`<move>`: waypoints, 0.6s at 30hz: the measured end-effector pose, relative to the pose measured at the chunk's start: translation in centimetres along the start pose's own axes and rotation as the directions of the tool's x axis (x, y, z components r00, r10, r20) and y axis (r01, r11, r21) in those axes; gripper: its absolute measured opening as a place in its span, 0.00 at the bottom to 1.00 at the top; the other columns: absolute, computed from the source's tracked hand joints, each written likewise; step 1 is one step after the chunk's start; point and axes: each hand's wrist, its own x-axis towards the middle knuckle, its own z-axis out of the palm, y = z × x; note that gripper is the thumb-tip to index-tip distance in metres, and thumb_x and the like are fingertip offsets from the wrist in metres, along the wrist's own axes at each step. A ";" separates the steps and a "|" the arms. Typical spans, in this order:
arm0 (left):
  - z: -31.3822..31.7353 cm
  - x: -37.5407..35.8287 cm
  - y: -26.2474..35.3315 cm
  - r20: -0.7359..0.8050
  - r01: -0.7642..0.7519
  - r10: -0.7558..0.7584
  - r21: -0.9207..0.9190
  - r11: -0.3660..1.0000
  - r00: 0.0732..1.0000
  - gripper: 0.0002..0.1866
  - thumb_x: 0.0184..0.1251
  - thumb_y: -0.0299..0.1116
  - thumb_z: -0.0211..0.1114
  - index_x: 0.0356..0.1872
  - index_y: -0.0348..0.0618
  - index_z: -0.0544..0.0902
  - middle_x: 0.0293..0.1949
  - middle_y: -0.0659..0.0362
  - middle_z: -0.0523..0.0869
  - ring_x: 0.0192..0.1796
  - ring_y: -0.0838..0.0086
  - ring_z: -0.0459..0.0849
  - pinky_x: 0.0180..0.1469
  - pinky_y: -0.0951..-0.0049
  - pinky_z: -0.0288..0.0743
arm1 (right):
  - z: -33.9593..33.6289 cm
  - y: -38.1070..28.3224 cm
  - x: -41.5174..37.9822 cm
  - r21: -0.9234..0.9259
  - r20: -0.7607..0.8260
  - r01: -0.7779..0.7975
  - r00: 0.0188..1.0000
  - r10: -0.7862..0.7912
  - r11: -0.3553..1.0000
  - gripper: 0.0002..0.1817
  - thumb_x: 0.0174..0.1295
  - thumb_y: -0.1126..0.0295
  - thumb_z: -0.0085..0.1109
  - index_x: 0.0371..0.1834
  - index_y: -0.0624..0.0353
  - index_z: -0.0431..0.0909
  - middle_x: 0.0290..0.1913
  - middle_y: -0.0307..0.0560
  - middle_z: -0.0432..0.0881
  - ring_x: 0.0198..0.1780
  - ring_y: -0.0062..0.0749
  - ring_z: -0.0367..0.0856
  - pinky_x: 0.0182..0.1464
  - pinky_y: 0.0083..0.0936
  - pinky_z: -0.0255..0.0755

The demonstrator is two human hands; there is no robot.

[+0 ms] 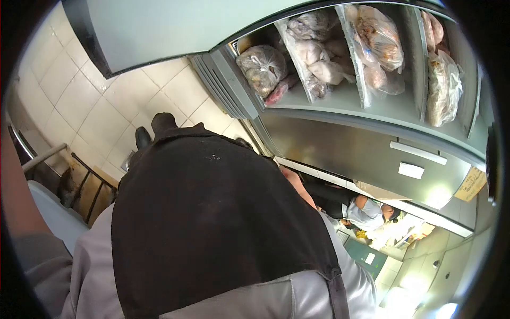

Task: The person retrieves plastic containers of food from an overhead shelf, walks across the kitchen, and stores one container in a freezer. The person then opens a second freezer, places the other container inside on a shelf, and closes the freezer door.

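My left forearm (18,196) runs up along the left edge of the view, sleeve pushed up; the hand itself is out of sight. On the other side, bare skin of my right forearm or hand (297,186) shows beside my dark apron (218,218). Its fingers are hidden behind the apron, so whatever they hold cannot be seen. An upright freezer with its door (154,29) open stands in front of me. Its shelves hold a knotted clear bag (262,69), pale poultry-like pieces (321,64), a larger bag of meat (378,40) and another tied bag (443,87).
Pale floor tiles (79,101) lie around my dark shoes. A metal rack (93,189) and a pale blue-grey surface (53,212) are at the left. Below the open compartment is a closed steel door (350,143). Another person (366,212) is farther back on the right.
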 end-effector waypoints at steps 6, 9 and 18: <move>-1.3 0.5 -0.2 -0.003 0.025 -0.025 0.027 0.999 1.000 0.54 0.48 0.65 0.71 0.71 0.38 0.65 0.70 0.44 0.69 0.72 0.49 0.66 0.71 0.51 0.63 | 1.4 -3.0 0.0 -0.054 0.060 -0.019 0.998 0.022 0.998 0.19 0.70 0.61 0.56 0.55 0.63 0.82 0.42 0.51 0.87 0.33 0.29 0.86 0.42 0.27 0.80; -1.6 0.7 -0.3 -0.004 0.029 -0.028 0.031 0.999 1.000 0.54 0.49 0.65 0.71 0.72 0.38 0.65 0.70 0.45 0.69 0.72 0.49 0.66 0.72 0.51 0.63 | 1.9 -3.7 -0.2 -0.068 0.040 -0.023 0.999 0.026 0.997 0.19 0.70 0.61 0.56 0.55 0.63 0.83 0.42 0.51 0.87 0.33 0.30 0.86 0.43 0.27 0.79; -2.4 1.5 -0.6 0.004 0.037 -0.037 0.009 0.999 0.999 0.54 0.50 0.65 0.71 0.72 0.38 0.64 0.71 0.45 0.69 0.72 0.49 0.66 0.72 0.51 0.61 | 1.3 -5.2 -0.6 -0.102 0.054 -0.058 0.996 0.064 0.993 0.19 0.69 0.61 0.54 0.55 0.62 0.83 0.42 0.52 0.87 0.34 0.30 0.86 0.43 0.27 0.79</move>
